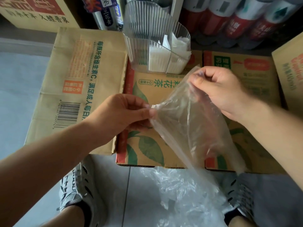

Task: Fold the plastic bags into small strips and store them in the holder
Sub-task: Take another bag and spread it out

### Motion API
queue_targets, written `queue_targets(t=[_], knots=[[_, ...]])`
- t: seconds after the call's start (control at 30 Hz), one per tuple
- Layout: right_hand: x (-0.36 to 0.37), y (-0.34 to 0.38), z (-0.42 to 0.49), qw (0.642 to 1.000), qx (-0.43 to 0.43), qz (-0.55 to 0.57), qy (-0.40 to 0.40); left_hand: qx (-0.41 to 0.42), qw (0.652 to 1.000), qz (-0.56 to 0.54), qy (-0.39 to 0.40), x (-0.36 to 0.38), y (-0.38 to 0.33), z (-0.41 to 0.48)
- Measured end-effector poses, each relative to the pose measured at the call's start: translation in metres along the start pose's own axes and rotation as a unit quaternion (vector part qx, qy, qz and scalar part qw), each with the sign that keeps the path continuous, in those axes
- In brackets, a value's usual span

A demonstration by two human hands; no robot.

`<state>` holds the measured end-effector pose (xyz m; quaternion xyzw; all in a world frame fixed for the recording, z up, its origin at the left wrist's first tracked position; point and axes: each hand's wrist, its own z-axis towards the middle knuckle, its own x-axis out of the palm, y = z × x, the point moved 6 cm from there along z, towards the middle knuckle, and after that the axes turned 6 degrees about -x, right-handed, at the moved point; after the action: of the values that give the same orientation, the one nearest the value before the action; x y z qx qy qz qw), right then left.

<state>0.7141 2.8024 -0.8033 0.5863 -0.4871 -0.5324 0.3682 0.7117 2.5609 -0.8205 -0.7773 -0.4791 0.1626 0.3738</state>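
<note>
A clear plastic bag [188, 125] hangs in the air over the cardboard boxes, held at two corners. My left hand [121, 112] pinches its left corner between thumb and fingers. My right hand [216, 89] grips the upper right corner with curled fingers. Behind the bag stands a clear ribbed holder [144, 46] on the boxes, with several folded white bags [165, 58] in its right half. More crumpled clear bags [185, 197] lie on the floor between my feet.
Flattened tea cartons [147, 145] and a tan carton [78, 76] form the work surface. Red and white bottles [237, 22] stand behind at the right, another box [290, 71] at the far right. My shoes [78, 190] rest on grey tile.
</note>
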Motion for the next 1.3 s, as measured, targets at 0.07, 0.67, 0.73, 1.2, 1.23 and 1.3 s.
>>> queue_targets(t=[0.07,0.67,0.73,1.2,1.23,1.3], knots=[[-0.007,-0.005,-0.001,0.999,-0.001,0.003,-0.039,-0.02,0.999,-0.028,-0.003,0.0,0.0,-0.001],[-0.025,-0.013,-0.002,0.981,-0.089,-0.161,-0.06,0.008,0.991,-0.042,-0.131,-0.003,-0.008,-0.005],[-0.024,-0.014,0.0,0.98,-0.091,-0.175,-0.039,0.0,0.993,-0.01,-0.114,0.0,-0.007,-0.003],[-0.017,0.042,-0.032,0.923,-0.231,-0.302,-0.067,-0.002,0.987,0.008,-0.163,-0.015,-0.008,-0.001],[-0.011,0.045,-0.045,0.927,-0.235,-0.289,-0.03,-0.005,0.985,-0.009,-0.17,-0.017,-0.007,-0.003],[0.006,0.041,-0.071,0.938,-0.202,-0.27,0.072,-0.016,0.985,-0.024,-0.171,-0.019,-0.004,-0.007]])
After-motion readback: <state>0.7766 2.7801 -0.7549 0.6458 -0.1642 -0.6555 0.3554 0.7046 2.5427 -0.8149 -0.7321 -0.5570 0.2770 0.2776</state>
